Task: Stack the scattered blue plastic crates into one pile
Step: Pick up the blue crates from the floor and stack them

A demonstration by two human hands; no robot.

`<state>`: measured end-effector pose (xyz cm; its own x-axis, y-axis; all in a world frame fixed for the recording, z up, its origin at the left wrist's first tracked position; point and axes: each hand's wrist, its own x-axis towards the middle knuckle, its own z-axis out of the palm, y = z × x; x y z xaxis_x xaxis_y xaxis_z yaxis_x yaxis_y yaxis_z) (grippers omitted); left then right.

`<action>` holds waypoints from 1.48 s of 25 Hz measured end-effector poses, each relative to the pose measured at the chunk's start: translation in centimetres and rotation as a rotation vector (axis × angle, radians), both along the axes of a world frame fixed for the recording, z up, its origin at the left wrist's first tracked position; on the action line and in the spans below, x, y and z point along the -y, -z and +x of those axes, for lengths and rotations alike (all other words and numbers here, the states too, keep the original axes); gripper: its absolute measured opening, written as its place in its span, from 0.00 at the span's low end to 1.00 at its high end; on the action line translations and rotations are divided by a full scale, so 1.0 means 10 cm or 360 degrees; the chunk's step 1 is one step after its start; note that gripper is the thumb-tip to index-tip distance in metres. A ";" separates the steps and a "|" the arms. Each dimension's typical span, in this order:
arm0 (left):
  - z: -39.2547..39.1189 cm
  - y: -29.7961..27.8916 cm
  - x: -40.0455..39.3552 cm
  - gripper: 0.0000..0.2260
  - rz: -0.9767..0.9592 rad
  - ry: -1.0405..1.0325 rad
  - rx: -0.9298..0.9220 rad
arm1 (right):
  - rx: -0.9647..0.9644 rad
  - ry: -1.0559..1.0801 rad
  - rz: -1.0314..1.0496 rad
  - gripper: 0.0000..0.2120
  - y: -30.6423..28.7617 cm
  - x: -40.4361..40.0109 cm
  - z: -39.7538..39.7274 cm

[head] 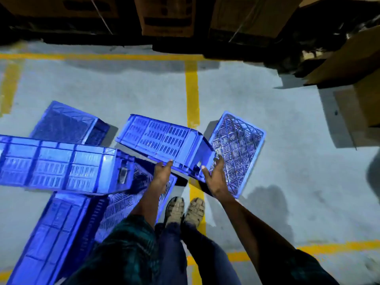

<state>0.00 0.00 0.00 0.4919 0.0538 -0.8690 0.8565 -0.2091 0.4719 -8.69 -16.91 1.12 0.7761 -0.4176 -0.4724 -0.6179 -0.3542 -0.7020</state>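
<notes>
Where yellow lines (192, 93) cross grey floor (277, 140), cardboard boxes (167, 16) behind.

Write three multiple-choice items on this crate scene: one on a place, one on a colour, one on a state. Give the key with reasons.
1. Where is the held crate?
A. under the boxes
B. in front of the person, above the floor
C. behind the person

2. What colour are the floor lines?
A. white
B. red
C. yellow

3. What are the hands doing?
A. both grip the crate's near end
B. both hang idle
C. only one touches it

Key: B, it is tilted up before the feet; C, the painted lines are yellow; A, left hand and right hand each clasp the crate's near end.
</notes>
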 end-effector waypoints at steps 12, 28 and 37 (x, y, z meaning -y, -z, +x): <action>0.44 0.84 0.36 0.11 -0.0670 -0.1013 -0.0297 | -0.0299 -0.0390 -0.0014 0.36 1.29 -0.04 0.06; 0.62 -1.36 0.42 0.14 -0.1068 -0.1362 -0.0226 | 0.0198 -0.0197 -0.0893 0.18 -0.61 -0.19 0.20; 0.40 -2.58 -0.15 0.04 -0.1043 -0.0193 0.0509 | 0.0473 0.0333 -0.0818 0.15 -1.94 -0.17 0.36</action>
<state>4.01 1.50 25.77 0.7500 -0.3571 -0.5568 0.6555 0.2885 0.6979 -5.07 -15.21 20.53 0.7208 -0.6911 0.0523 -0.5152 -0.5848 -0.6266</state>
